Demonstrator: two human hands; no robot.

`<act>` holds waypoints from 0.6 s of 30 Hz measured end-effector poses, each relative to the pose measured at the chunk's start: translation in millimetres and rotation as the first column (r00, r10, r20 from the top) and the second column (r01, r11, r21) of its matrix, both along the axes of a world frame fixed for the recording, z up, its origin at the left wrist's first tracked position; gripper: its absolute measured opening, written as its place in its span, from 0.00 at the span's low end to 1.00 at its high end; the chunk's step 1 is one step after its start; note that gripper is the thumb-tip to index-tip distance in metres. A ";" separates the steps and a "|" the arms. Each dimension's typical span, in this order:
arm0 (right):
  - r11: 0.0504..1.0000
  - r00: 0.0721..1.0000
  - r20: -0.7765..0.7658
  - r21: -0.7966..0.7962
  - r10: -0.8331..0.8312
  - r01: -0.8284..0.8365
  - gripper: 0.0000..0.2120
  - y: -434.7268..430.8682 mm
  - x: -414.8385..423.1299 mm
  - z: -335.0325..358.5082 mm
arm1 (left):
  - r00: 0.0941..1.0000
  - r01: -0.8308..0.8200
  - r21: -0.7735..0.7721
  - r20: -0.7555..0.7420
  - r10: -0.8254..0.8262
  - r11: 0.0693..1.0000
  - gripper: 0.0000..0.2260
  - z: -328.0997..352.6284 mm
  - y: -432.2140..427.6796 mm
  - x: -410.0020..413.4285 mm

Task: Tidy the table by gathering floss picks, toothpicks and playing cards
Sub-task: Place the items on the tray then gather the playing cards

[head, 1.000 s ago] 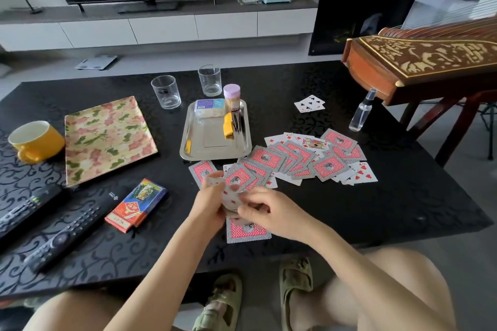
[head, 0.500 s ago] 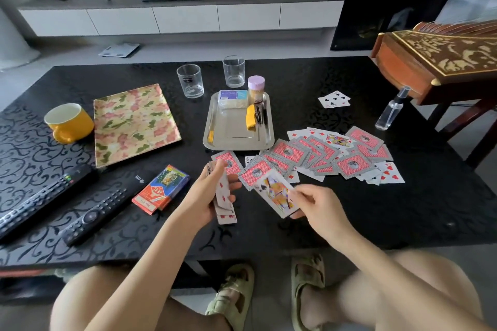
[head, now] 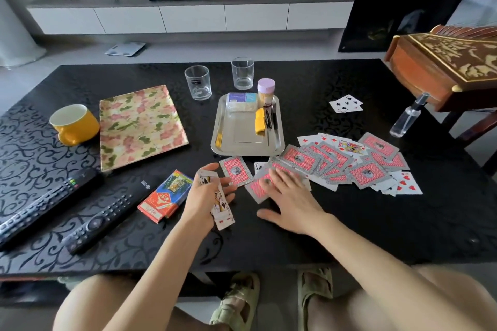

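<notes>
Here, 6 card (head: pixel 258 167), left hand (head: pixel 205 196) gripping stack (head: pixel 222 213)

The black table (head: pixel 376 223) is shining smooth and glossy, with duller swirls showing in it. The tray (head: pixel 278 142) is gleaming like polished metal. The left glass (head: pixel 198 83) and the right glass (head: pixel 242 73) are looking clear and smooth. The yellow mug (head: pixel 74 123) is shining like glazed pottery. The playing cards (head: pixel 304 160) are looking like slick paper, and the card box (head: pixel 165 196) like printed cardboard. The remote (head: pixel 100 220) is looking like dull black plastic. The carved instrument (head: pixel 441 67) is showing polished wood.
</notes>
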State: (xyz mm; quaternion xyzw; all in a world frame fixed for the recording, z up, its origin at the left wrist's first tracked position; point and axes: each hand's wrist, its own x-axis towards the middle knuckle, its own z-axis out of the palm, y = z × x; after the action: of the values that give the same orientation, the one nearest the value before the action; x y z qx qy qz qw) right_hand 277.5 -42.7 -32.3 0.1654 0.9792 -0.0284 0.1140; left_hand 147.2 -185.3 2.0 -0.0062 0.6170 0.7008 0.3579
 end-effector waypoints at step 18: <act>0.973 0.762 -0.627 -0.028 0.161 -0.229 0.12 -19.5 140.2 -10.8 | 0.981 0.189 -0.028 -0.031 -0.190 0.982 0.12 -13.7 -8.2 41.0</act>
State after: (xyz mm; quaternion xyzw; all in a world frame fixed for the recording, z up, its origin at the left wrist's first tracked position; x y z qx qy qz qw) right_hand 417.7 -62.2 -43.1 0.0380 0.9710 -0.1194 -0.2036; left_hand 188.2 -193.5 -11.7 0.0601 0.6293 0.6559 0.4125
